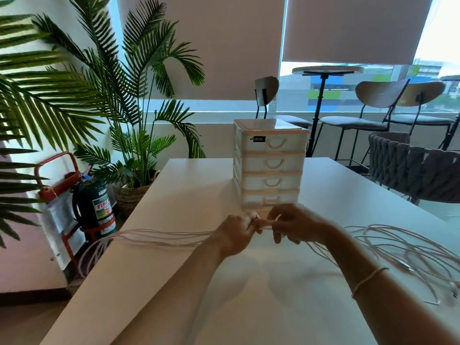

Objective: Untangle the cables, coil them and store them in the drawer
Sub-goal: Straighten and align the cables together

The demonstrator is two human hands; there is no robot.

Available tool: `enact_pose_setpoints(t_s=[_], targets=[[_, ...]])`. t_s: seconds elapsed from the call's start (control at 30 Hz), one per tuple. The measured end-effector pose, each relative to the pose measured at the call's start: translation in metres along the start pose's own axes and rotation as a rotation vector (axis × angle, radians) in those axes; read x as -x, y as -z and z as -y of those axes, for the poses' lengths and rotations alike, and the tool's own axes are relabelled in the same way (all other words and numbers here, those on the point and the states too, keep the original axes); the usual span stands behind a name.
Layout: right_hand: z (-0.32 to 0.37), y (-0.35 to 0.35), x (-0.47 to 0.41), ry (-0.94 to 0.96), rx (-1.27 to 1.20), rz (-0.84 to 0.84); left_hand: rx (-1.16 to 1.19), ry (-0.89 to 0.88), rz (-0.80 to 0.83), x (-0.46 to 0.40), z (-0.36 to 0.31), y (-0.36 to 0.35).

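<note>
Both hands are close together over the white table, right in front of the little drawer box. The left hand has its fingers curled tight around a bunch of thin white cables. These cables run out to the left in long lines and hang down over the table edge. The right hand pinches the same bunch, touching the left hand's fingertips. More white cables lie in loose loops on the table to the right, near the right arm, which has a thin bracelet on the wrist. The drawer box stands upright with all its drawers pushed in. A big green palm plant stands by the window on the left, and a fire extinguisher sits on the floor beside it. Some chairs stand farther back.
</note>
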State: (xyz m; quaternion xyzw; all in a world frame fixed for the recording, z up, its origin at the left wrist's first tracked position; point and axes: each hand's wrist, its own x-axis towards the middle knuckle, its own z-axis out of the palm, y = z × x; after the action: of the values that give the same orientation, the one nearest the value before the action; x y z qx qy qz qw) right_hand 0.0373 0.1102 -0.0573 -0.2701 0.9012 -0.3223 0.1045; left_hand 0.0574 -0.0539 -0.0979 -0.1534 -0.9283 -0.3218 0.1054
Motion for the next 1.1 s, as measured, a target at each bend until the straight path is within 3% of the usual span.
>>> enact_pose_setpoints(t_s=[0.13,0.27,0.47,0.6,0.77,0.97,1.1], targets=[[-0.015,0.015,0.007,-0.080,0.038,0.000,0.015,-0.014,-0.053,0.001,0.003,-0.002],[-0.030,0.045,0.021,-0.194,0.398,0.009,0.048,-0.005,-0.091,-0.001,0.008,-0.002],[-0.045,0.076,0.027,-0.453,0.762,-0.274,0.013,-0.004,-0.136,-0.005,0.008,-0.006],[-0.041,0.072,0.026,-0.477,0.941,-0.358,0.004,0.013,-0.216,-0.004,0.009,-0.003],[-0.048,0.075,0.030,-0.610,0.907,-0.394,-0.024,0.017,-0.271,-0.004,0.010,0.000],[-0.048,0.079,0.030,-0.682,0.818,-0.707,0.007,0.018,-0.283,-0.003,0.006,-0.002],[-0.050,0.082,0.030,-0.393,0.928,-1.118,-0.002,0.002,-0.345,-0.004,0.002,0.002]])
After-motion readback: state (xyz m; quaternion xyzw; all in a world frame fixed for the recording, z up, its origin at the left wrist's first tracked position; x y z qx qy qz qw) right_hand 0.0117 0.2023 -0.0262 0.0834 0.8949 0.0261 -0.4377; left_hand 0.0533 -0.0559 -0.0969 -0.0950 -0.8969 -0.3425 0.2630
